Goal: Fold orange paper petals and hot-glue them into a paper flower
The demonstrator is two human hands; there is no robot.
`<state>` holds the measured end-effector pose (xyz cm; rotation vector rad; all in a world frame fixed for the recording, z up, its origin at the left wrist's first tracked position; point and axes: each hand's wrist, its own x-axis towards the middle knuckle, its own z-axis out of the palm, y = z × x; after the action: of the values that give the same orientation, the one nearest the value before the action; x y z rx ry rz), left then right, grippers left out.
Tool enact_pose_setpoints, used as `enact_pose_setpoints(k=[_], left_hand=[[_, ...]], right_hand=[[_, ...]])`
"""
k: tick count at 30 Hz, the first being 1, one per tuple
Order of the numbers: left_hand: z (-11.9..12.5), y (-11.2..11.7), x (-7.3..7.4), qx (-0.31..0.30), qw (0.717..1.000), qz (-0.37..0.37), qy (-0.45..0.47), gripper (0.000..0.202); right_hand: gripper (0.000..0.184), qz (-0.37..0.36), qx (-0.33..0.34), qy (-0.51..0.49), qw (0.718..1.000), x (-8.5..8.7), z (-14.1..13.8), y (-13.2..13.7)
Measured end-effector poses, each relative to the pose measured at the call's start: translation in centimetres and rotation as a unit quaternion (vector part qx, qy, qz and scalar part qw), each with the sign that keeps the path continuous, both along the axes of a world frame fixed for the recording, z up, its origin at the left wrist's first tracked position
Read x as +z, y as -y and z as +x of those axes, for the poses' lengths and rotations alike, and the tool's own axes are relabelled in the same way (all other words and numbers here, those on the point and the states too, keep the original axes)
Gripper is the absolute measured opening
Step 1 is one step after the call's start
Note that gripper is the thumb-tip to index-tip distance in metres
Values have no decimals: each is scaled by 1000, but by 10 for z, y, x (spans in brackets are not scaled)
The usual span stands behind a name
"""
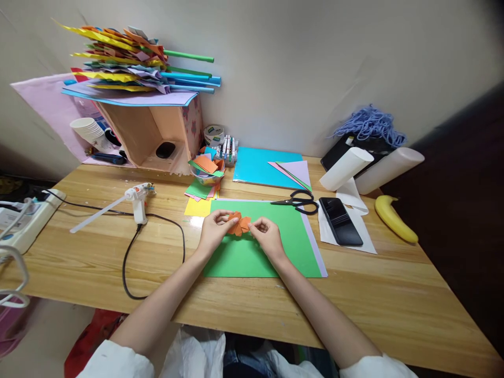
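An orange paper flower (238,224) with several petals is held up between my two hands, over a green sheet of paper (260,257). My left hand (215,227) pinches its left side between thumb and fingers. On the other side, my right hand (268,234) has thumb and fingertip closed on the edge of a right petal. Black scissors (300,202) lie beyond my right hand, partly over the green sheet's upper right corner. A lilac sheet (315,244) shows from under the green one.
At left lie a glue gun (138,202) with its looping cord and a power strip (29,220). Behind stand a bowl of paper scraps (207,176) and an open box (153,131) topped with paper pieces. Right are a phone (340,221), a banana (396,219) and paper rolls (346,168).
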<state>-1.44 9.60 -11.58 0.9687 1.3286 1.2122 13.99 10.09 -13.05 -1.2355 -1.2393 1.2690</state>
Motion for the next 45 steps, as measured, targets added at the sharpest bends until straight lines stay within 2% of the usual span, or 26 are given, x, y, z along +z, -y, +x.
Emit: enact_pose_setpoints(k=[8,15,23,31,39,45], left_hand=[[-2,0,0,-15,1000,-25,9,46],[-2,0,2,-22,998,-46,30,46],[-2,0,-1,-6,999,-35,0,43],[-1,2,0,-9,999,13,-46,38],[-1,2,7,-9,999,-53,-8,46],[-4,2,5,-30,998,-38,-29,44]], right_hand=[[30,-24,38,-42,998,3,3,-2],[32,-60,26,-61,996,6,1,-1],[33,-123,28,-74,989,6,1,-1],[31,-87,103,1,991,11,9,-7],[29,-103,66,2,993,10,6,-5],[30,-97,81,-11,992,7,7,-5]])
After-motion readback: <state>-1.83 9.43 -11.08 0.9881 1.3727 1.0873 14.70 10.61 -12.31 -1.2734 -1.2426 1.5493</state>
